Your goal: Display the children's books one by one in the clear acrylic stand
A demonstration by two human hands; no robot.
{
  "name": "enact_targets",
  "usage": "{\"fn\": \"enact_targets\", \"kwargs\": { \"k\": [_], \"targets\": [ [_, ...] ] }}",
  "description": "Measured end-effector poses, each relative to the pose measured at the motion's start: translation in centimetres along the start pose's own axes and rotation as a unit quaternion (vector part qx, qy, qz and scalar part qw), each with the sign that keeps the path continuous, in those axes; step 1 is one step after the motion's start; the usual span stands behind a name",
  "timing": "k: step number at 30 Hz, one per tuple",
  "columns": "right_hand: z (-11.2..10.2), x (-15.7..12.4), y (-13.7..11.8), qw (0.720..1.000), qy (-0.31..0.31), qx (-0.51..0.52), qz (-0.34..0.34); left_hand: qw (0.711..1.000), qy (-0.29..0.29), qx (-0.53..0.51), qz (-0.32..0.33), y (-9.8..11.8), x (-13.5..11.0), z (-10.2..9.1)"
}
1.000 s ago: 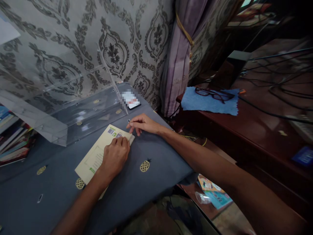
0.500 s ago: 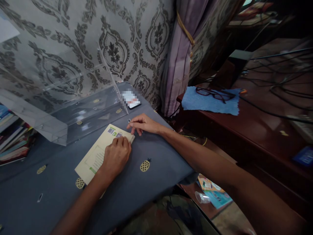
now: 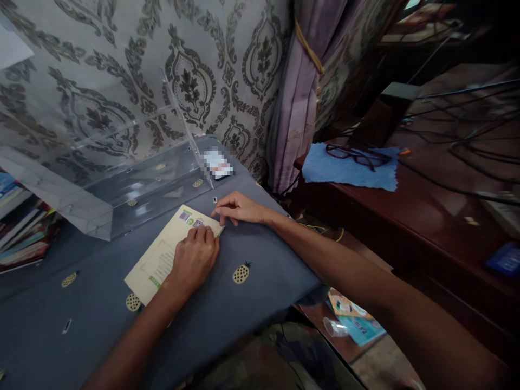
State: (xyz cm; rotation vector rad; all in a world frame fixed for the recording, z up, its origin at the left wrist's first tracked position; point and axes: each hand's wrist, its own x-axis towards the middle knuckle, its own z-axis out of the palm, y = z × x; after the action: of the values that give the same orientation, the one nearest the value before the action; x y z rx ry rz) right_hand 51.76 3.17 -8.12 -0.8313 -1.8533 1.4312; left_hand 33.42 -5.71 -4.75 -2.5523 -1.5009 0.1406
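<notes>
A pale yellow book (image 3: 156, 260) with a barcode and green labels lies at a slant on a dark grey tablecloth (image 3: 276, 265) printed with pineapples. Across its right part rests my left hand (image 3: 197, 253), knuckles up, its fingers together and curled over the cover; their tips are hidden. My right hand (image 3: 235, 208) hovers by the book's upper right corner, fingers loosely bent and a little apart, with nothing seen in them. Whether its fingertips touch the book, I cannot tell.
A clear acrylic rack (image 3: 142, 179) stands behind the book, with a phone (image 3: 218, 164) beside it. Stacked books (image 3: 24, 233) are at the left. On the dark red desk lie a blue cloth (image 3: 349, 173), glasses (image 3: 357, 156) and tangled cables (image 3: 467, 141). A plastic cup (image 3: 336, 327) sits lower down.
My right hand has shifted very slightly, its fingers a touch lower by the book's corner. My left hand stays on the book, which has hardly moved.
</notes>
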Motion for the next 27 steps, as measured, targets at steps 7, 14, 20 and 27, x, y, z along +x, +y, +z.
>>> {"fn": "enact_targets", "kwargs": {
  "k": [7, 14, 20, 27],
  "targets": [
    [-0.1, -0.1, -0.2, 0.999, -0.007, -0.051, 0.0, 1.0, 0.011, 0.008, 0.01, -0.1, 0.0, 0.4],
    [-0.2, -0.1, -0.2, 0.997, -0.016, -0.069, 0.005, 0.999, 0.027, -0.017, 0.005, -0.8, -0.3, 0.2],
    [0.0, -0.2, -0.3, 0.996, -0.015, -0.089, 0.002, 0.992, 0.084, -0.094, -0.009, -4.0, 0.7, 0.9],
    [0.4, -0.3, -1.0, 0.994, -0.015, -0.109, 0.006, 0.974, 0.169, -0.143, -0.035, -7.8, 2.6, 4.1]
  ]
}}
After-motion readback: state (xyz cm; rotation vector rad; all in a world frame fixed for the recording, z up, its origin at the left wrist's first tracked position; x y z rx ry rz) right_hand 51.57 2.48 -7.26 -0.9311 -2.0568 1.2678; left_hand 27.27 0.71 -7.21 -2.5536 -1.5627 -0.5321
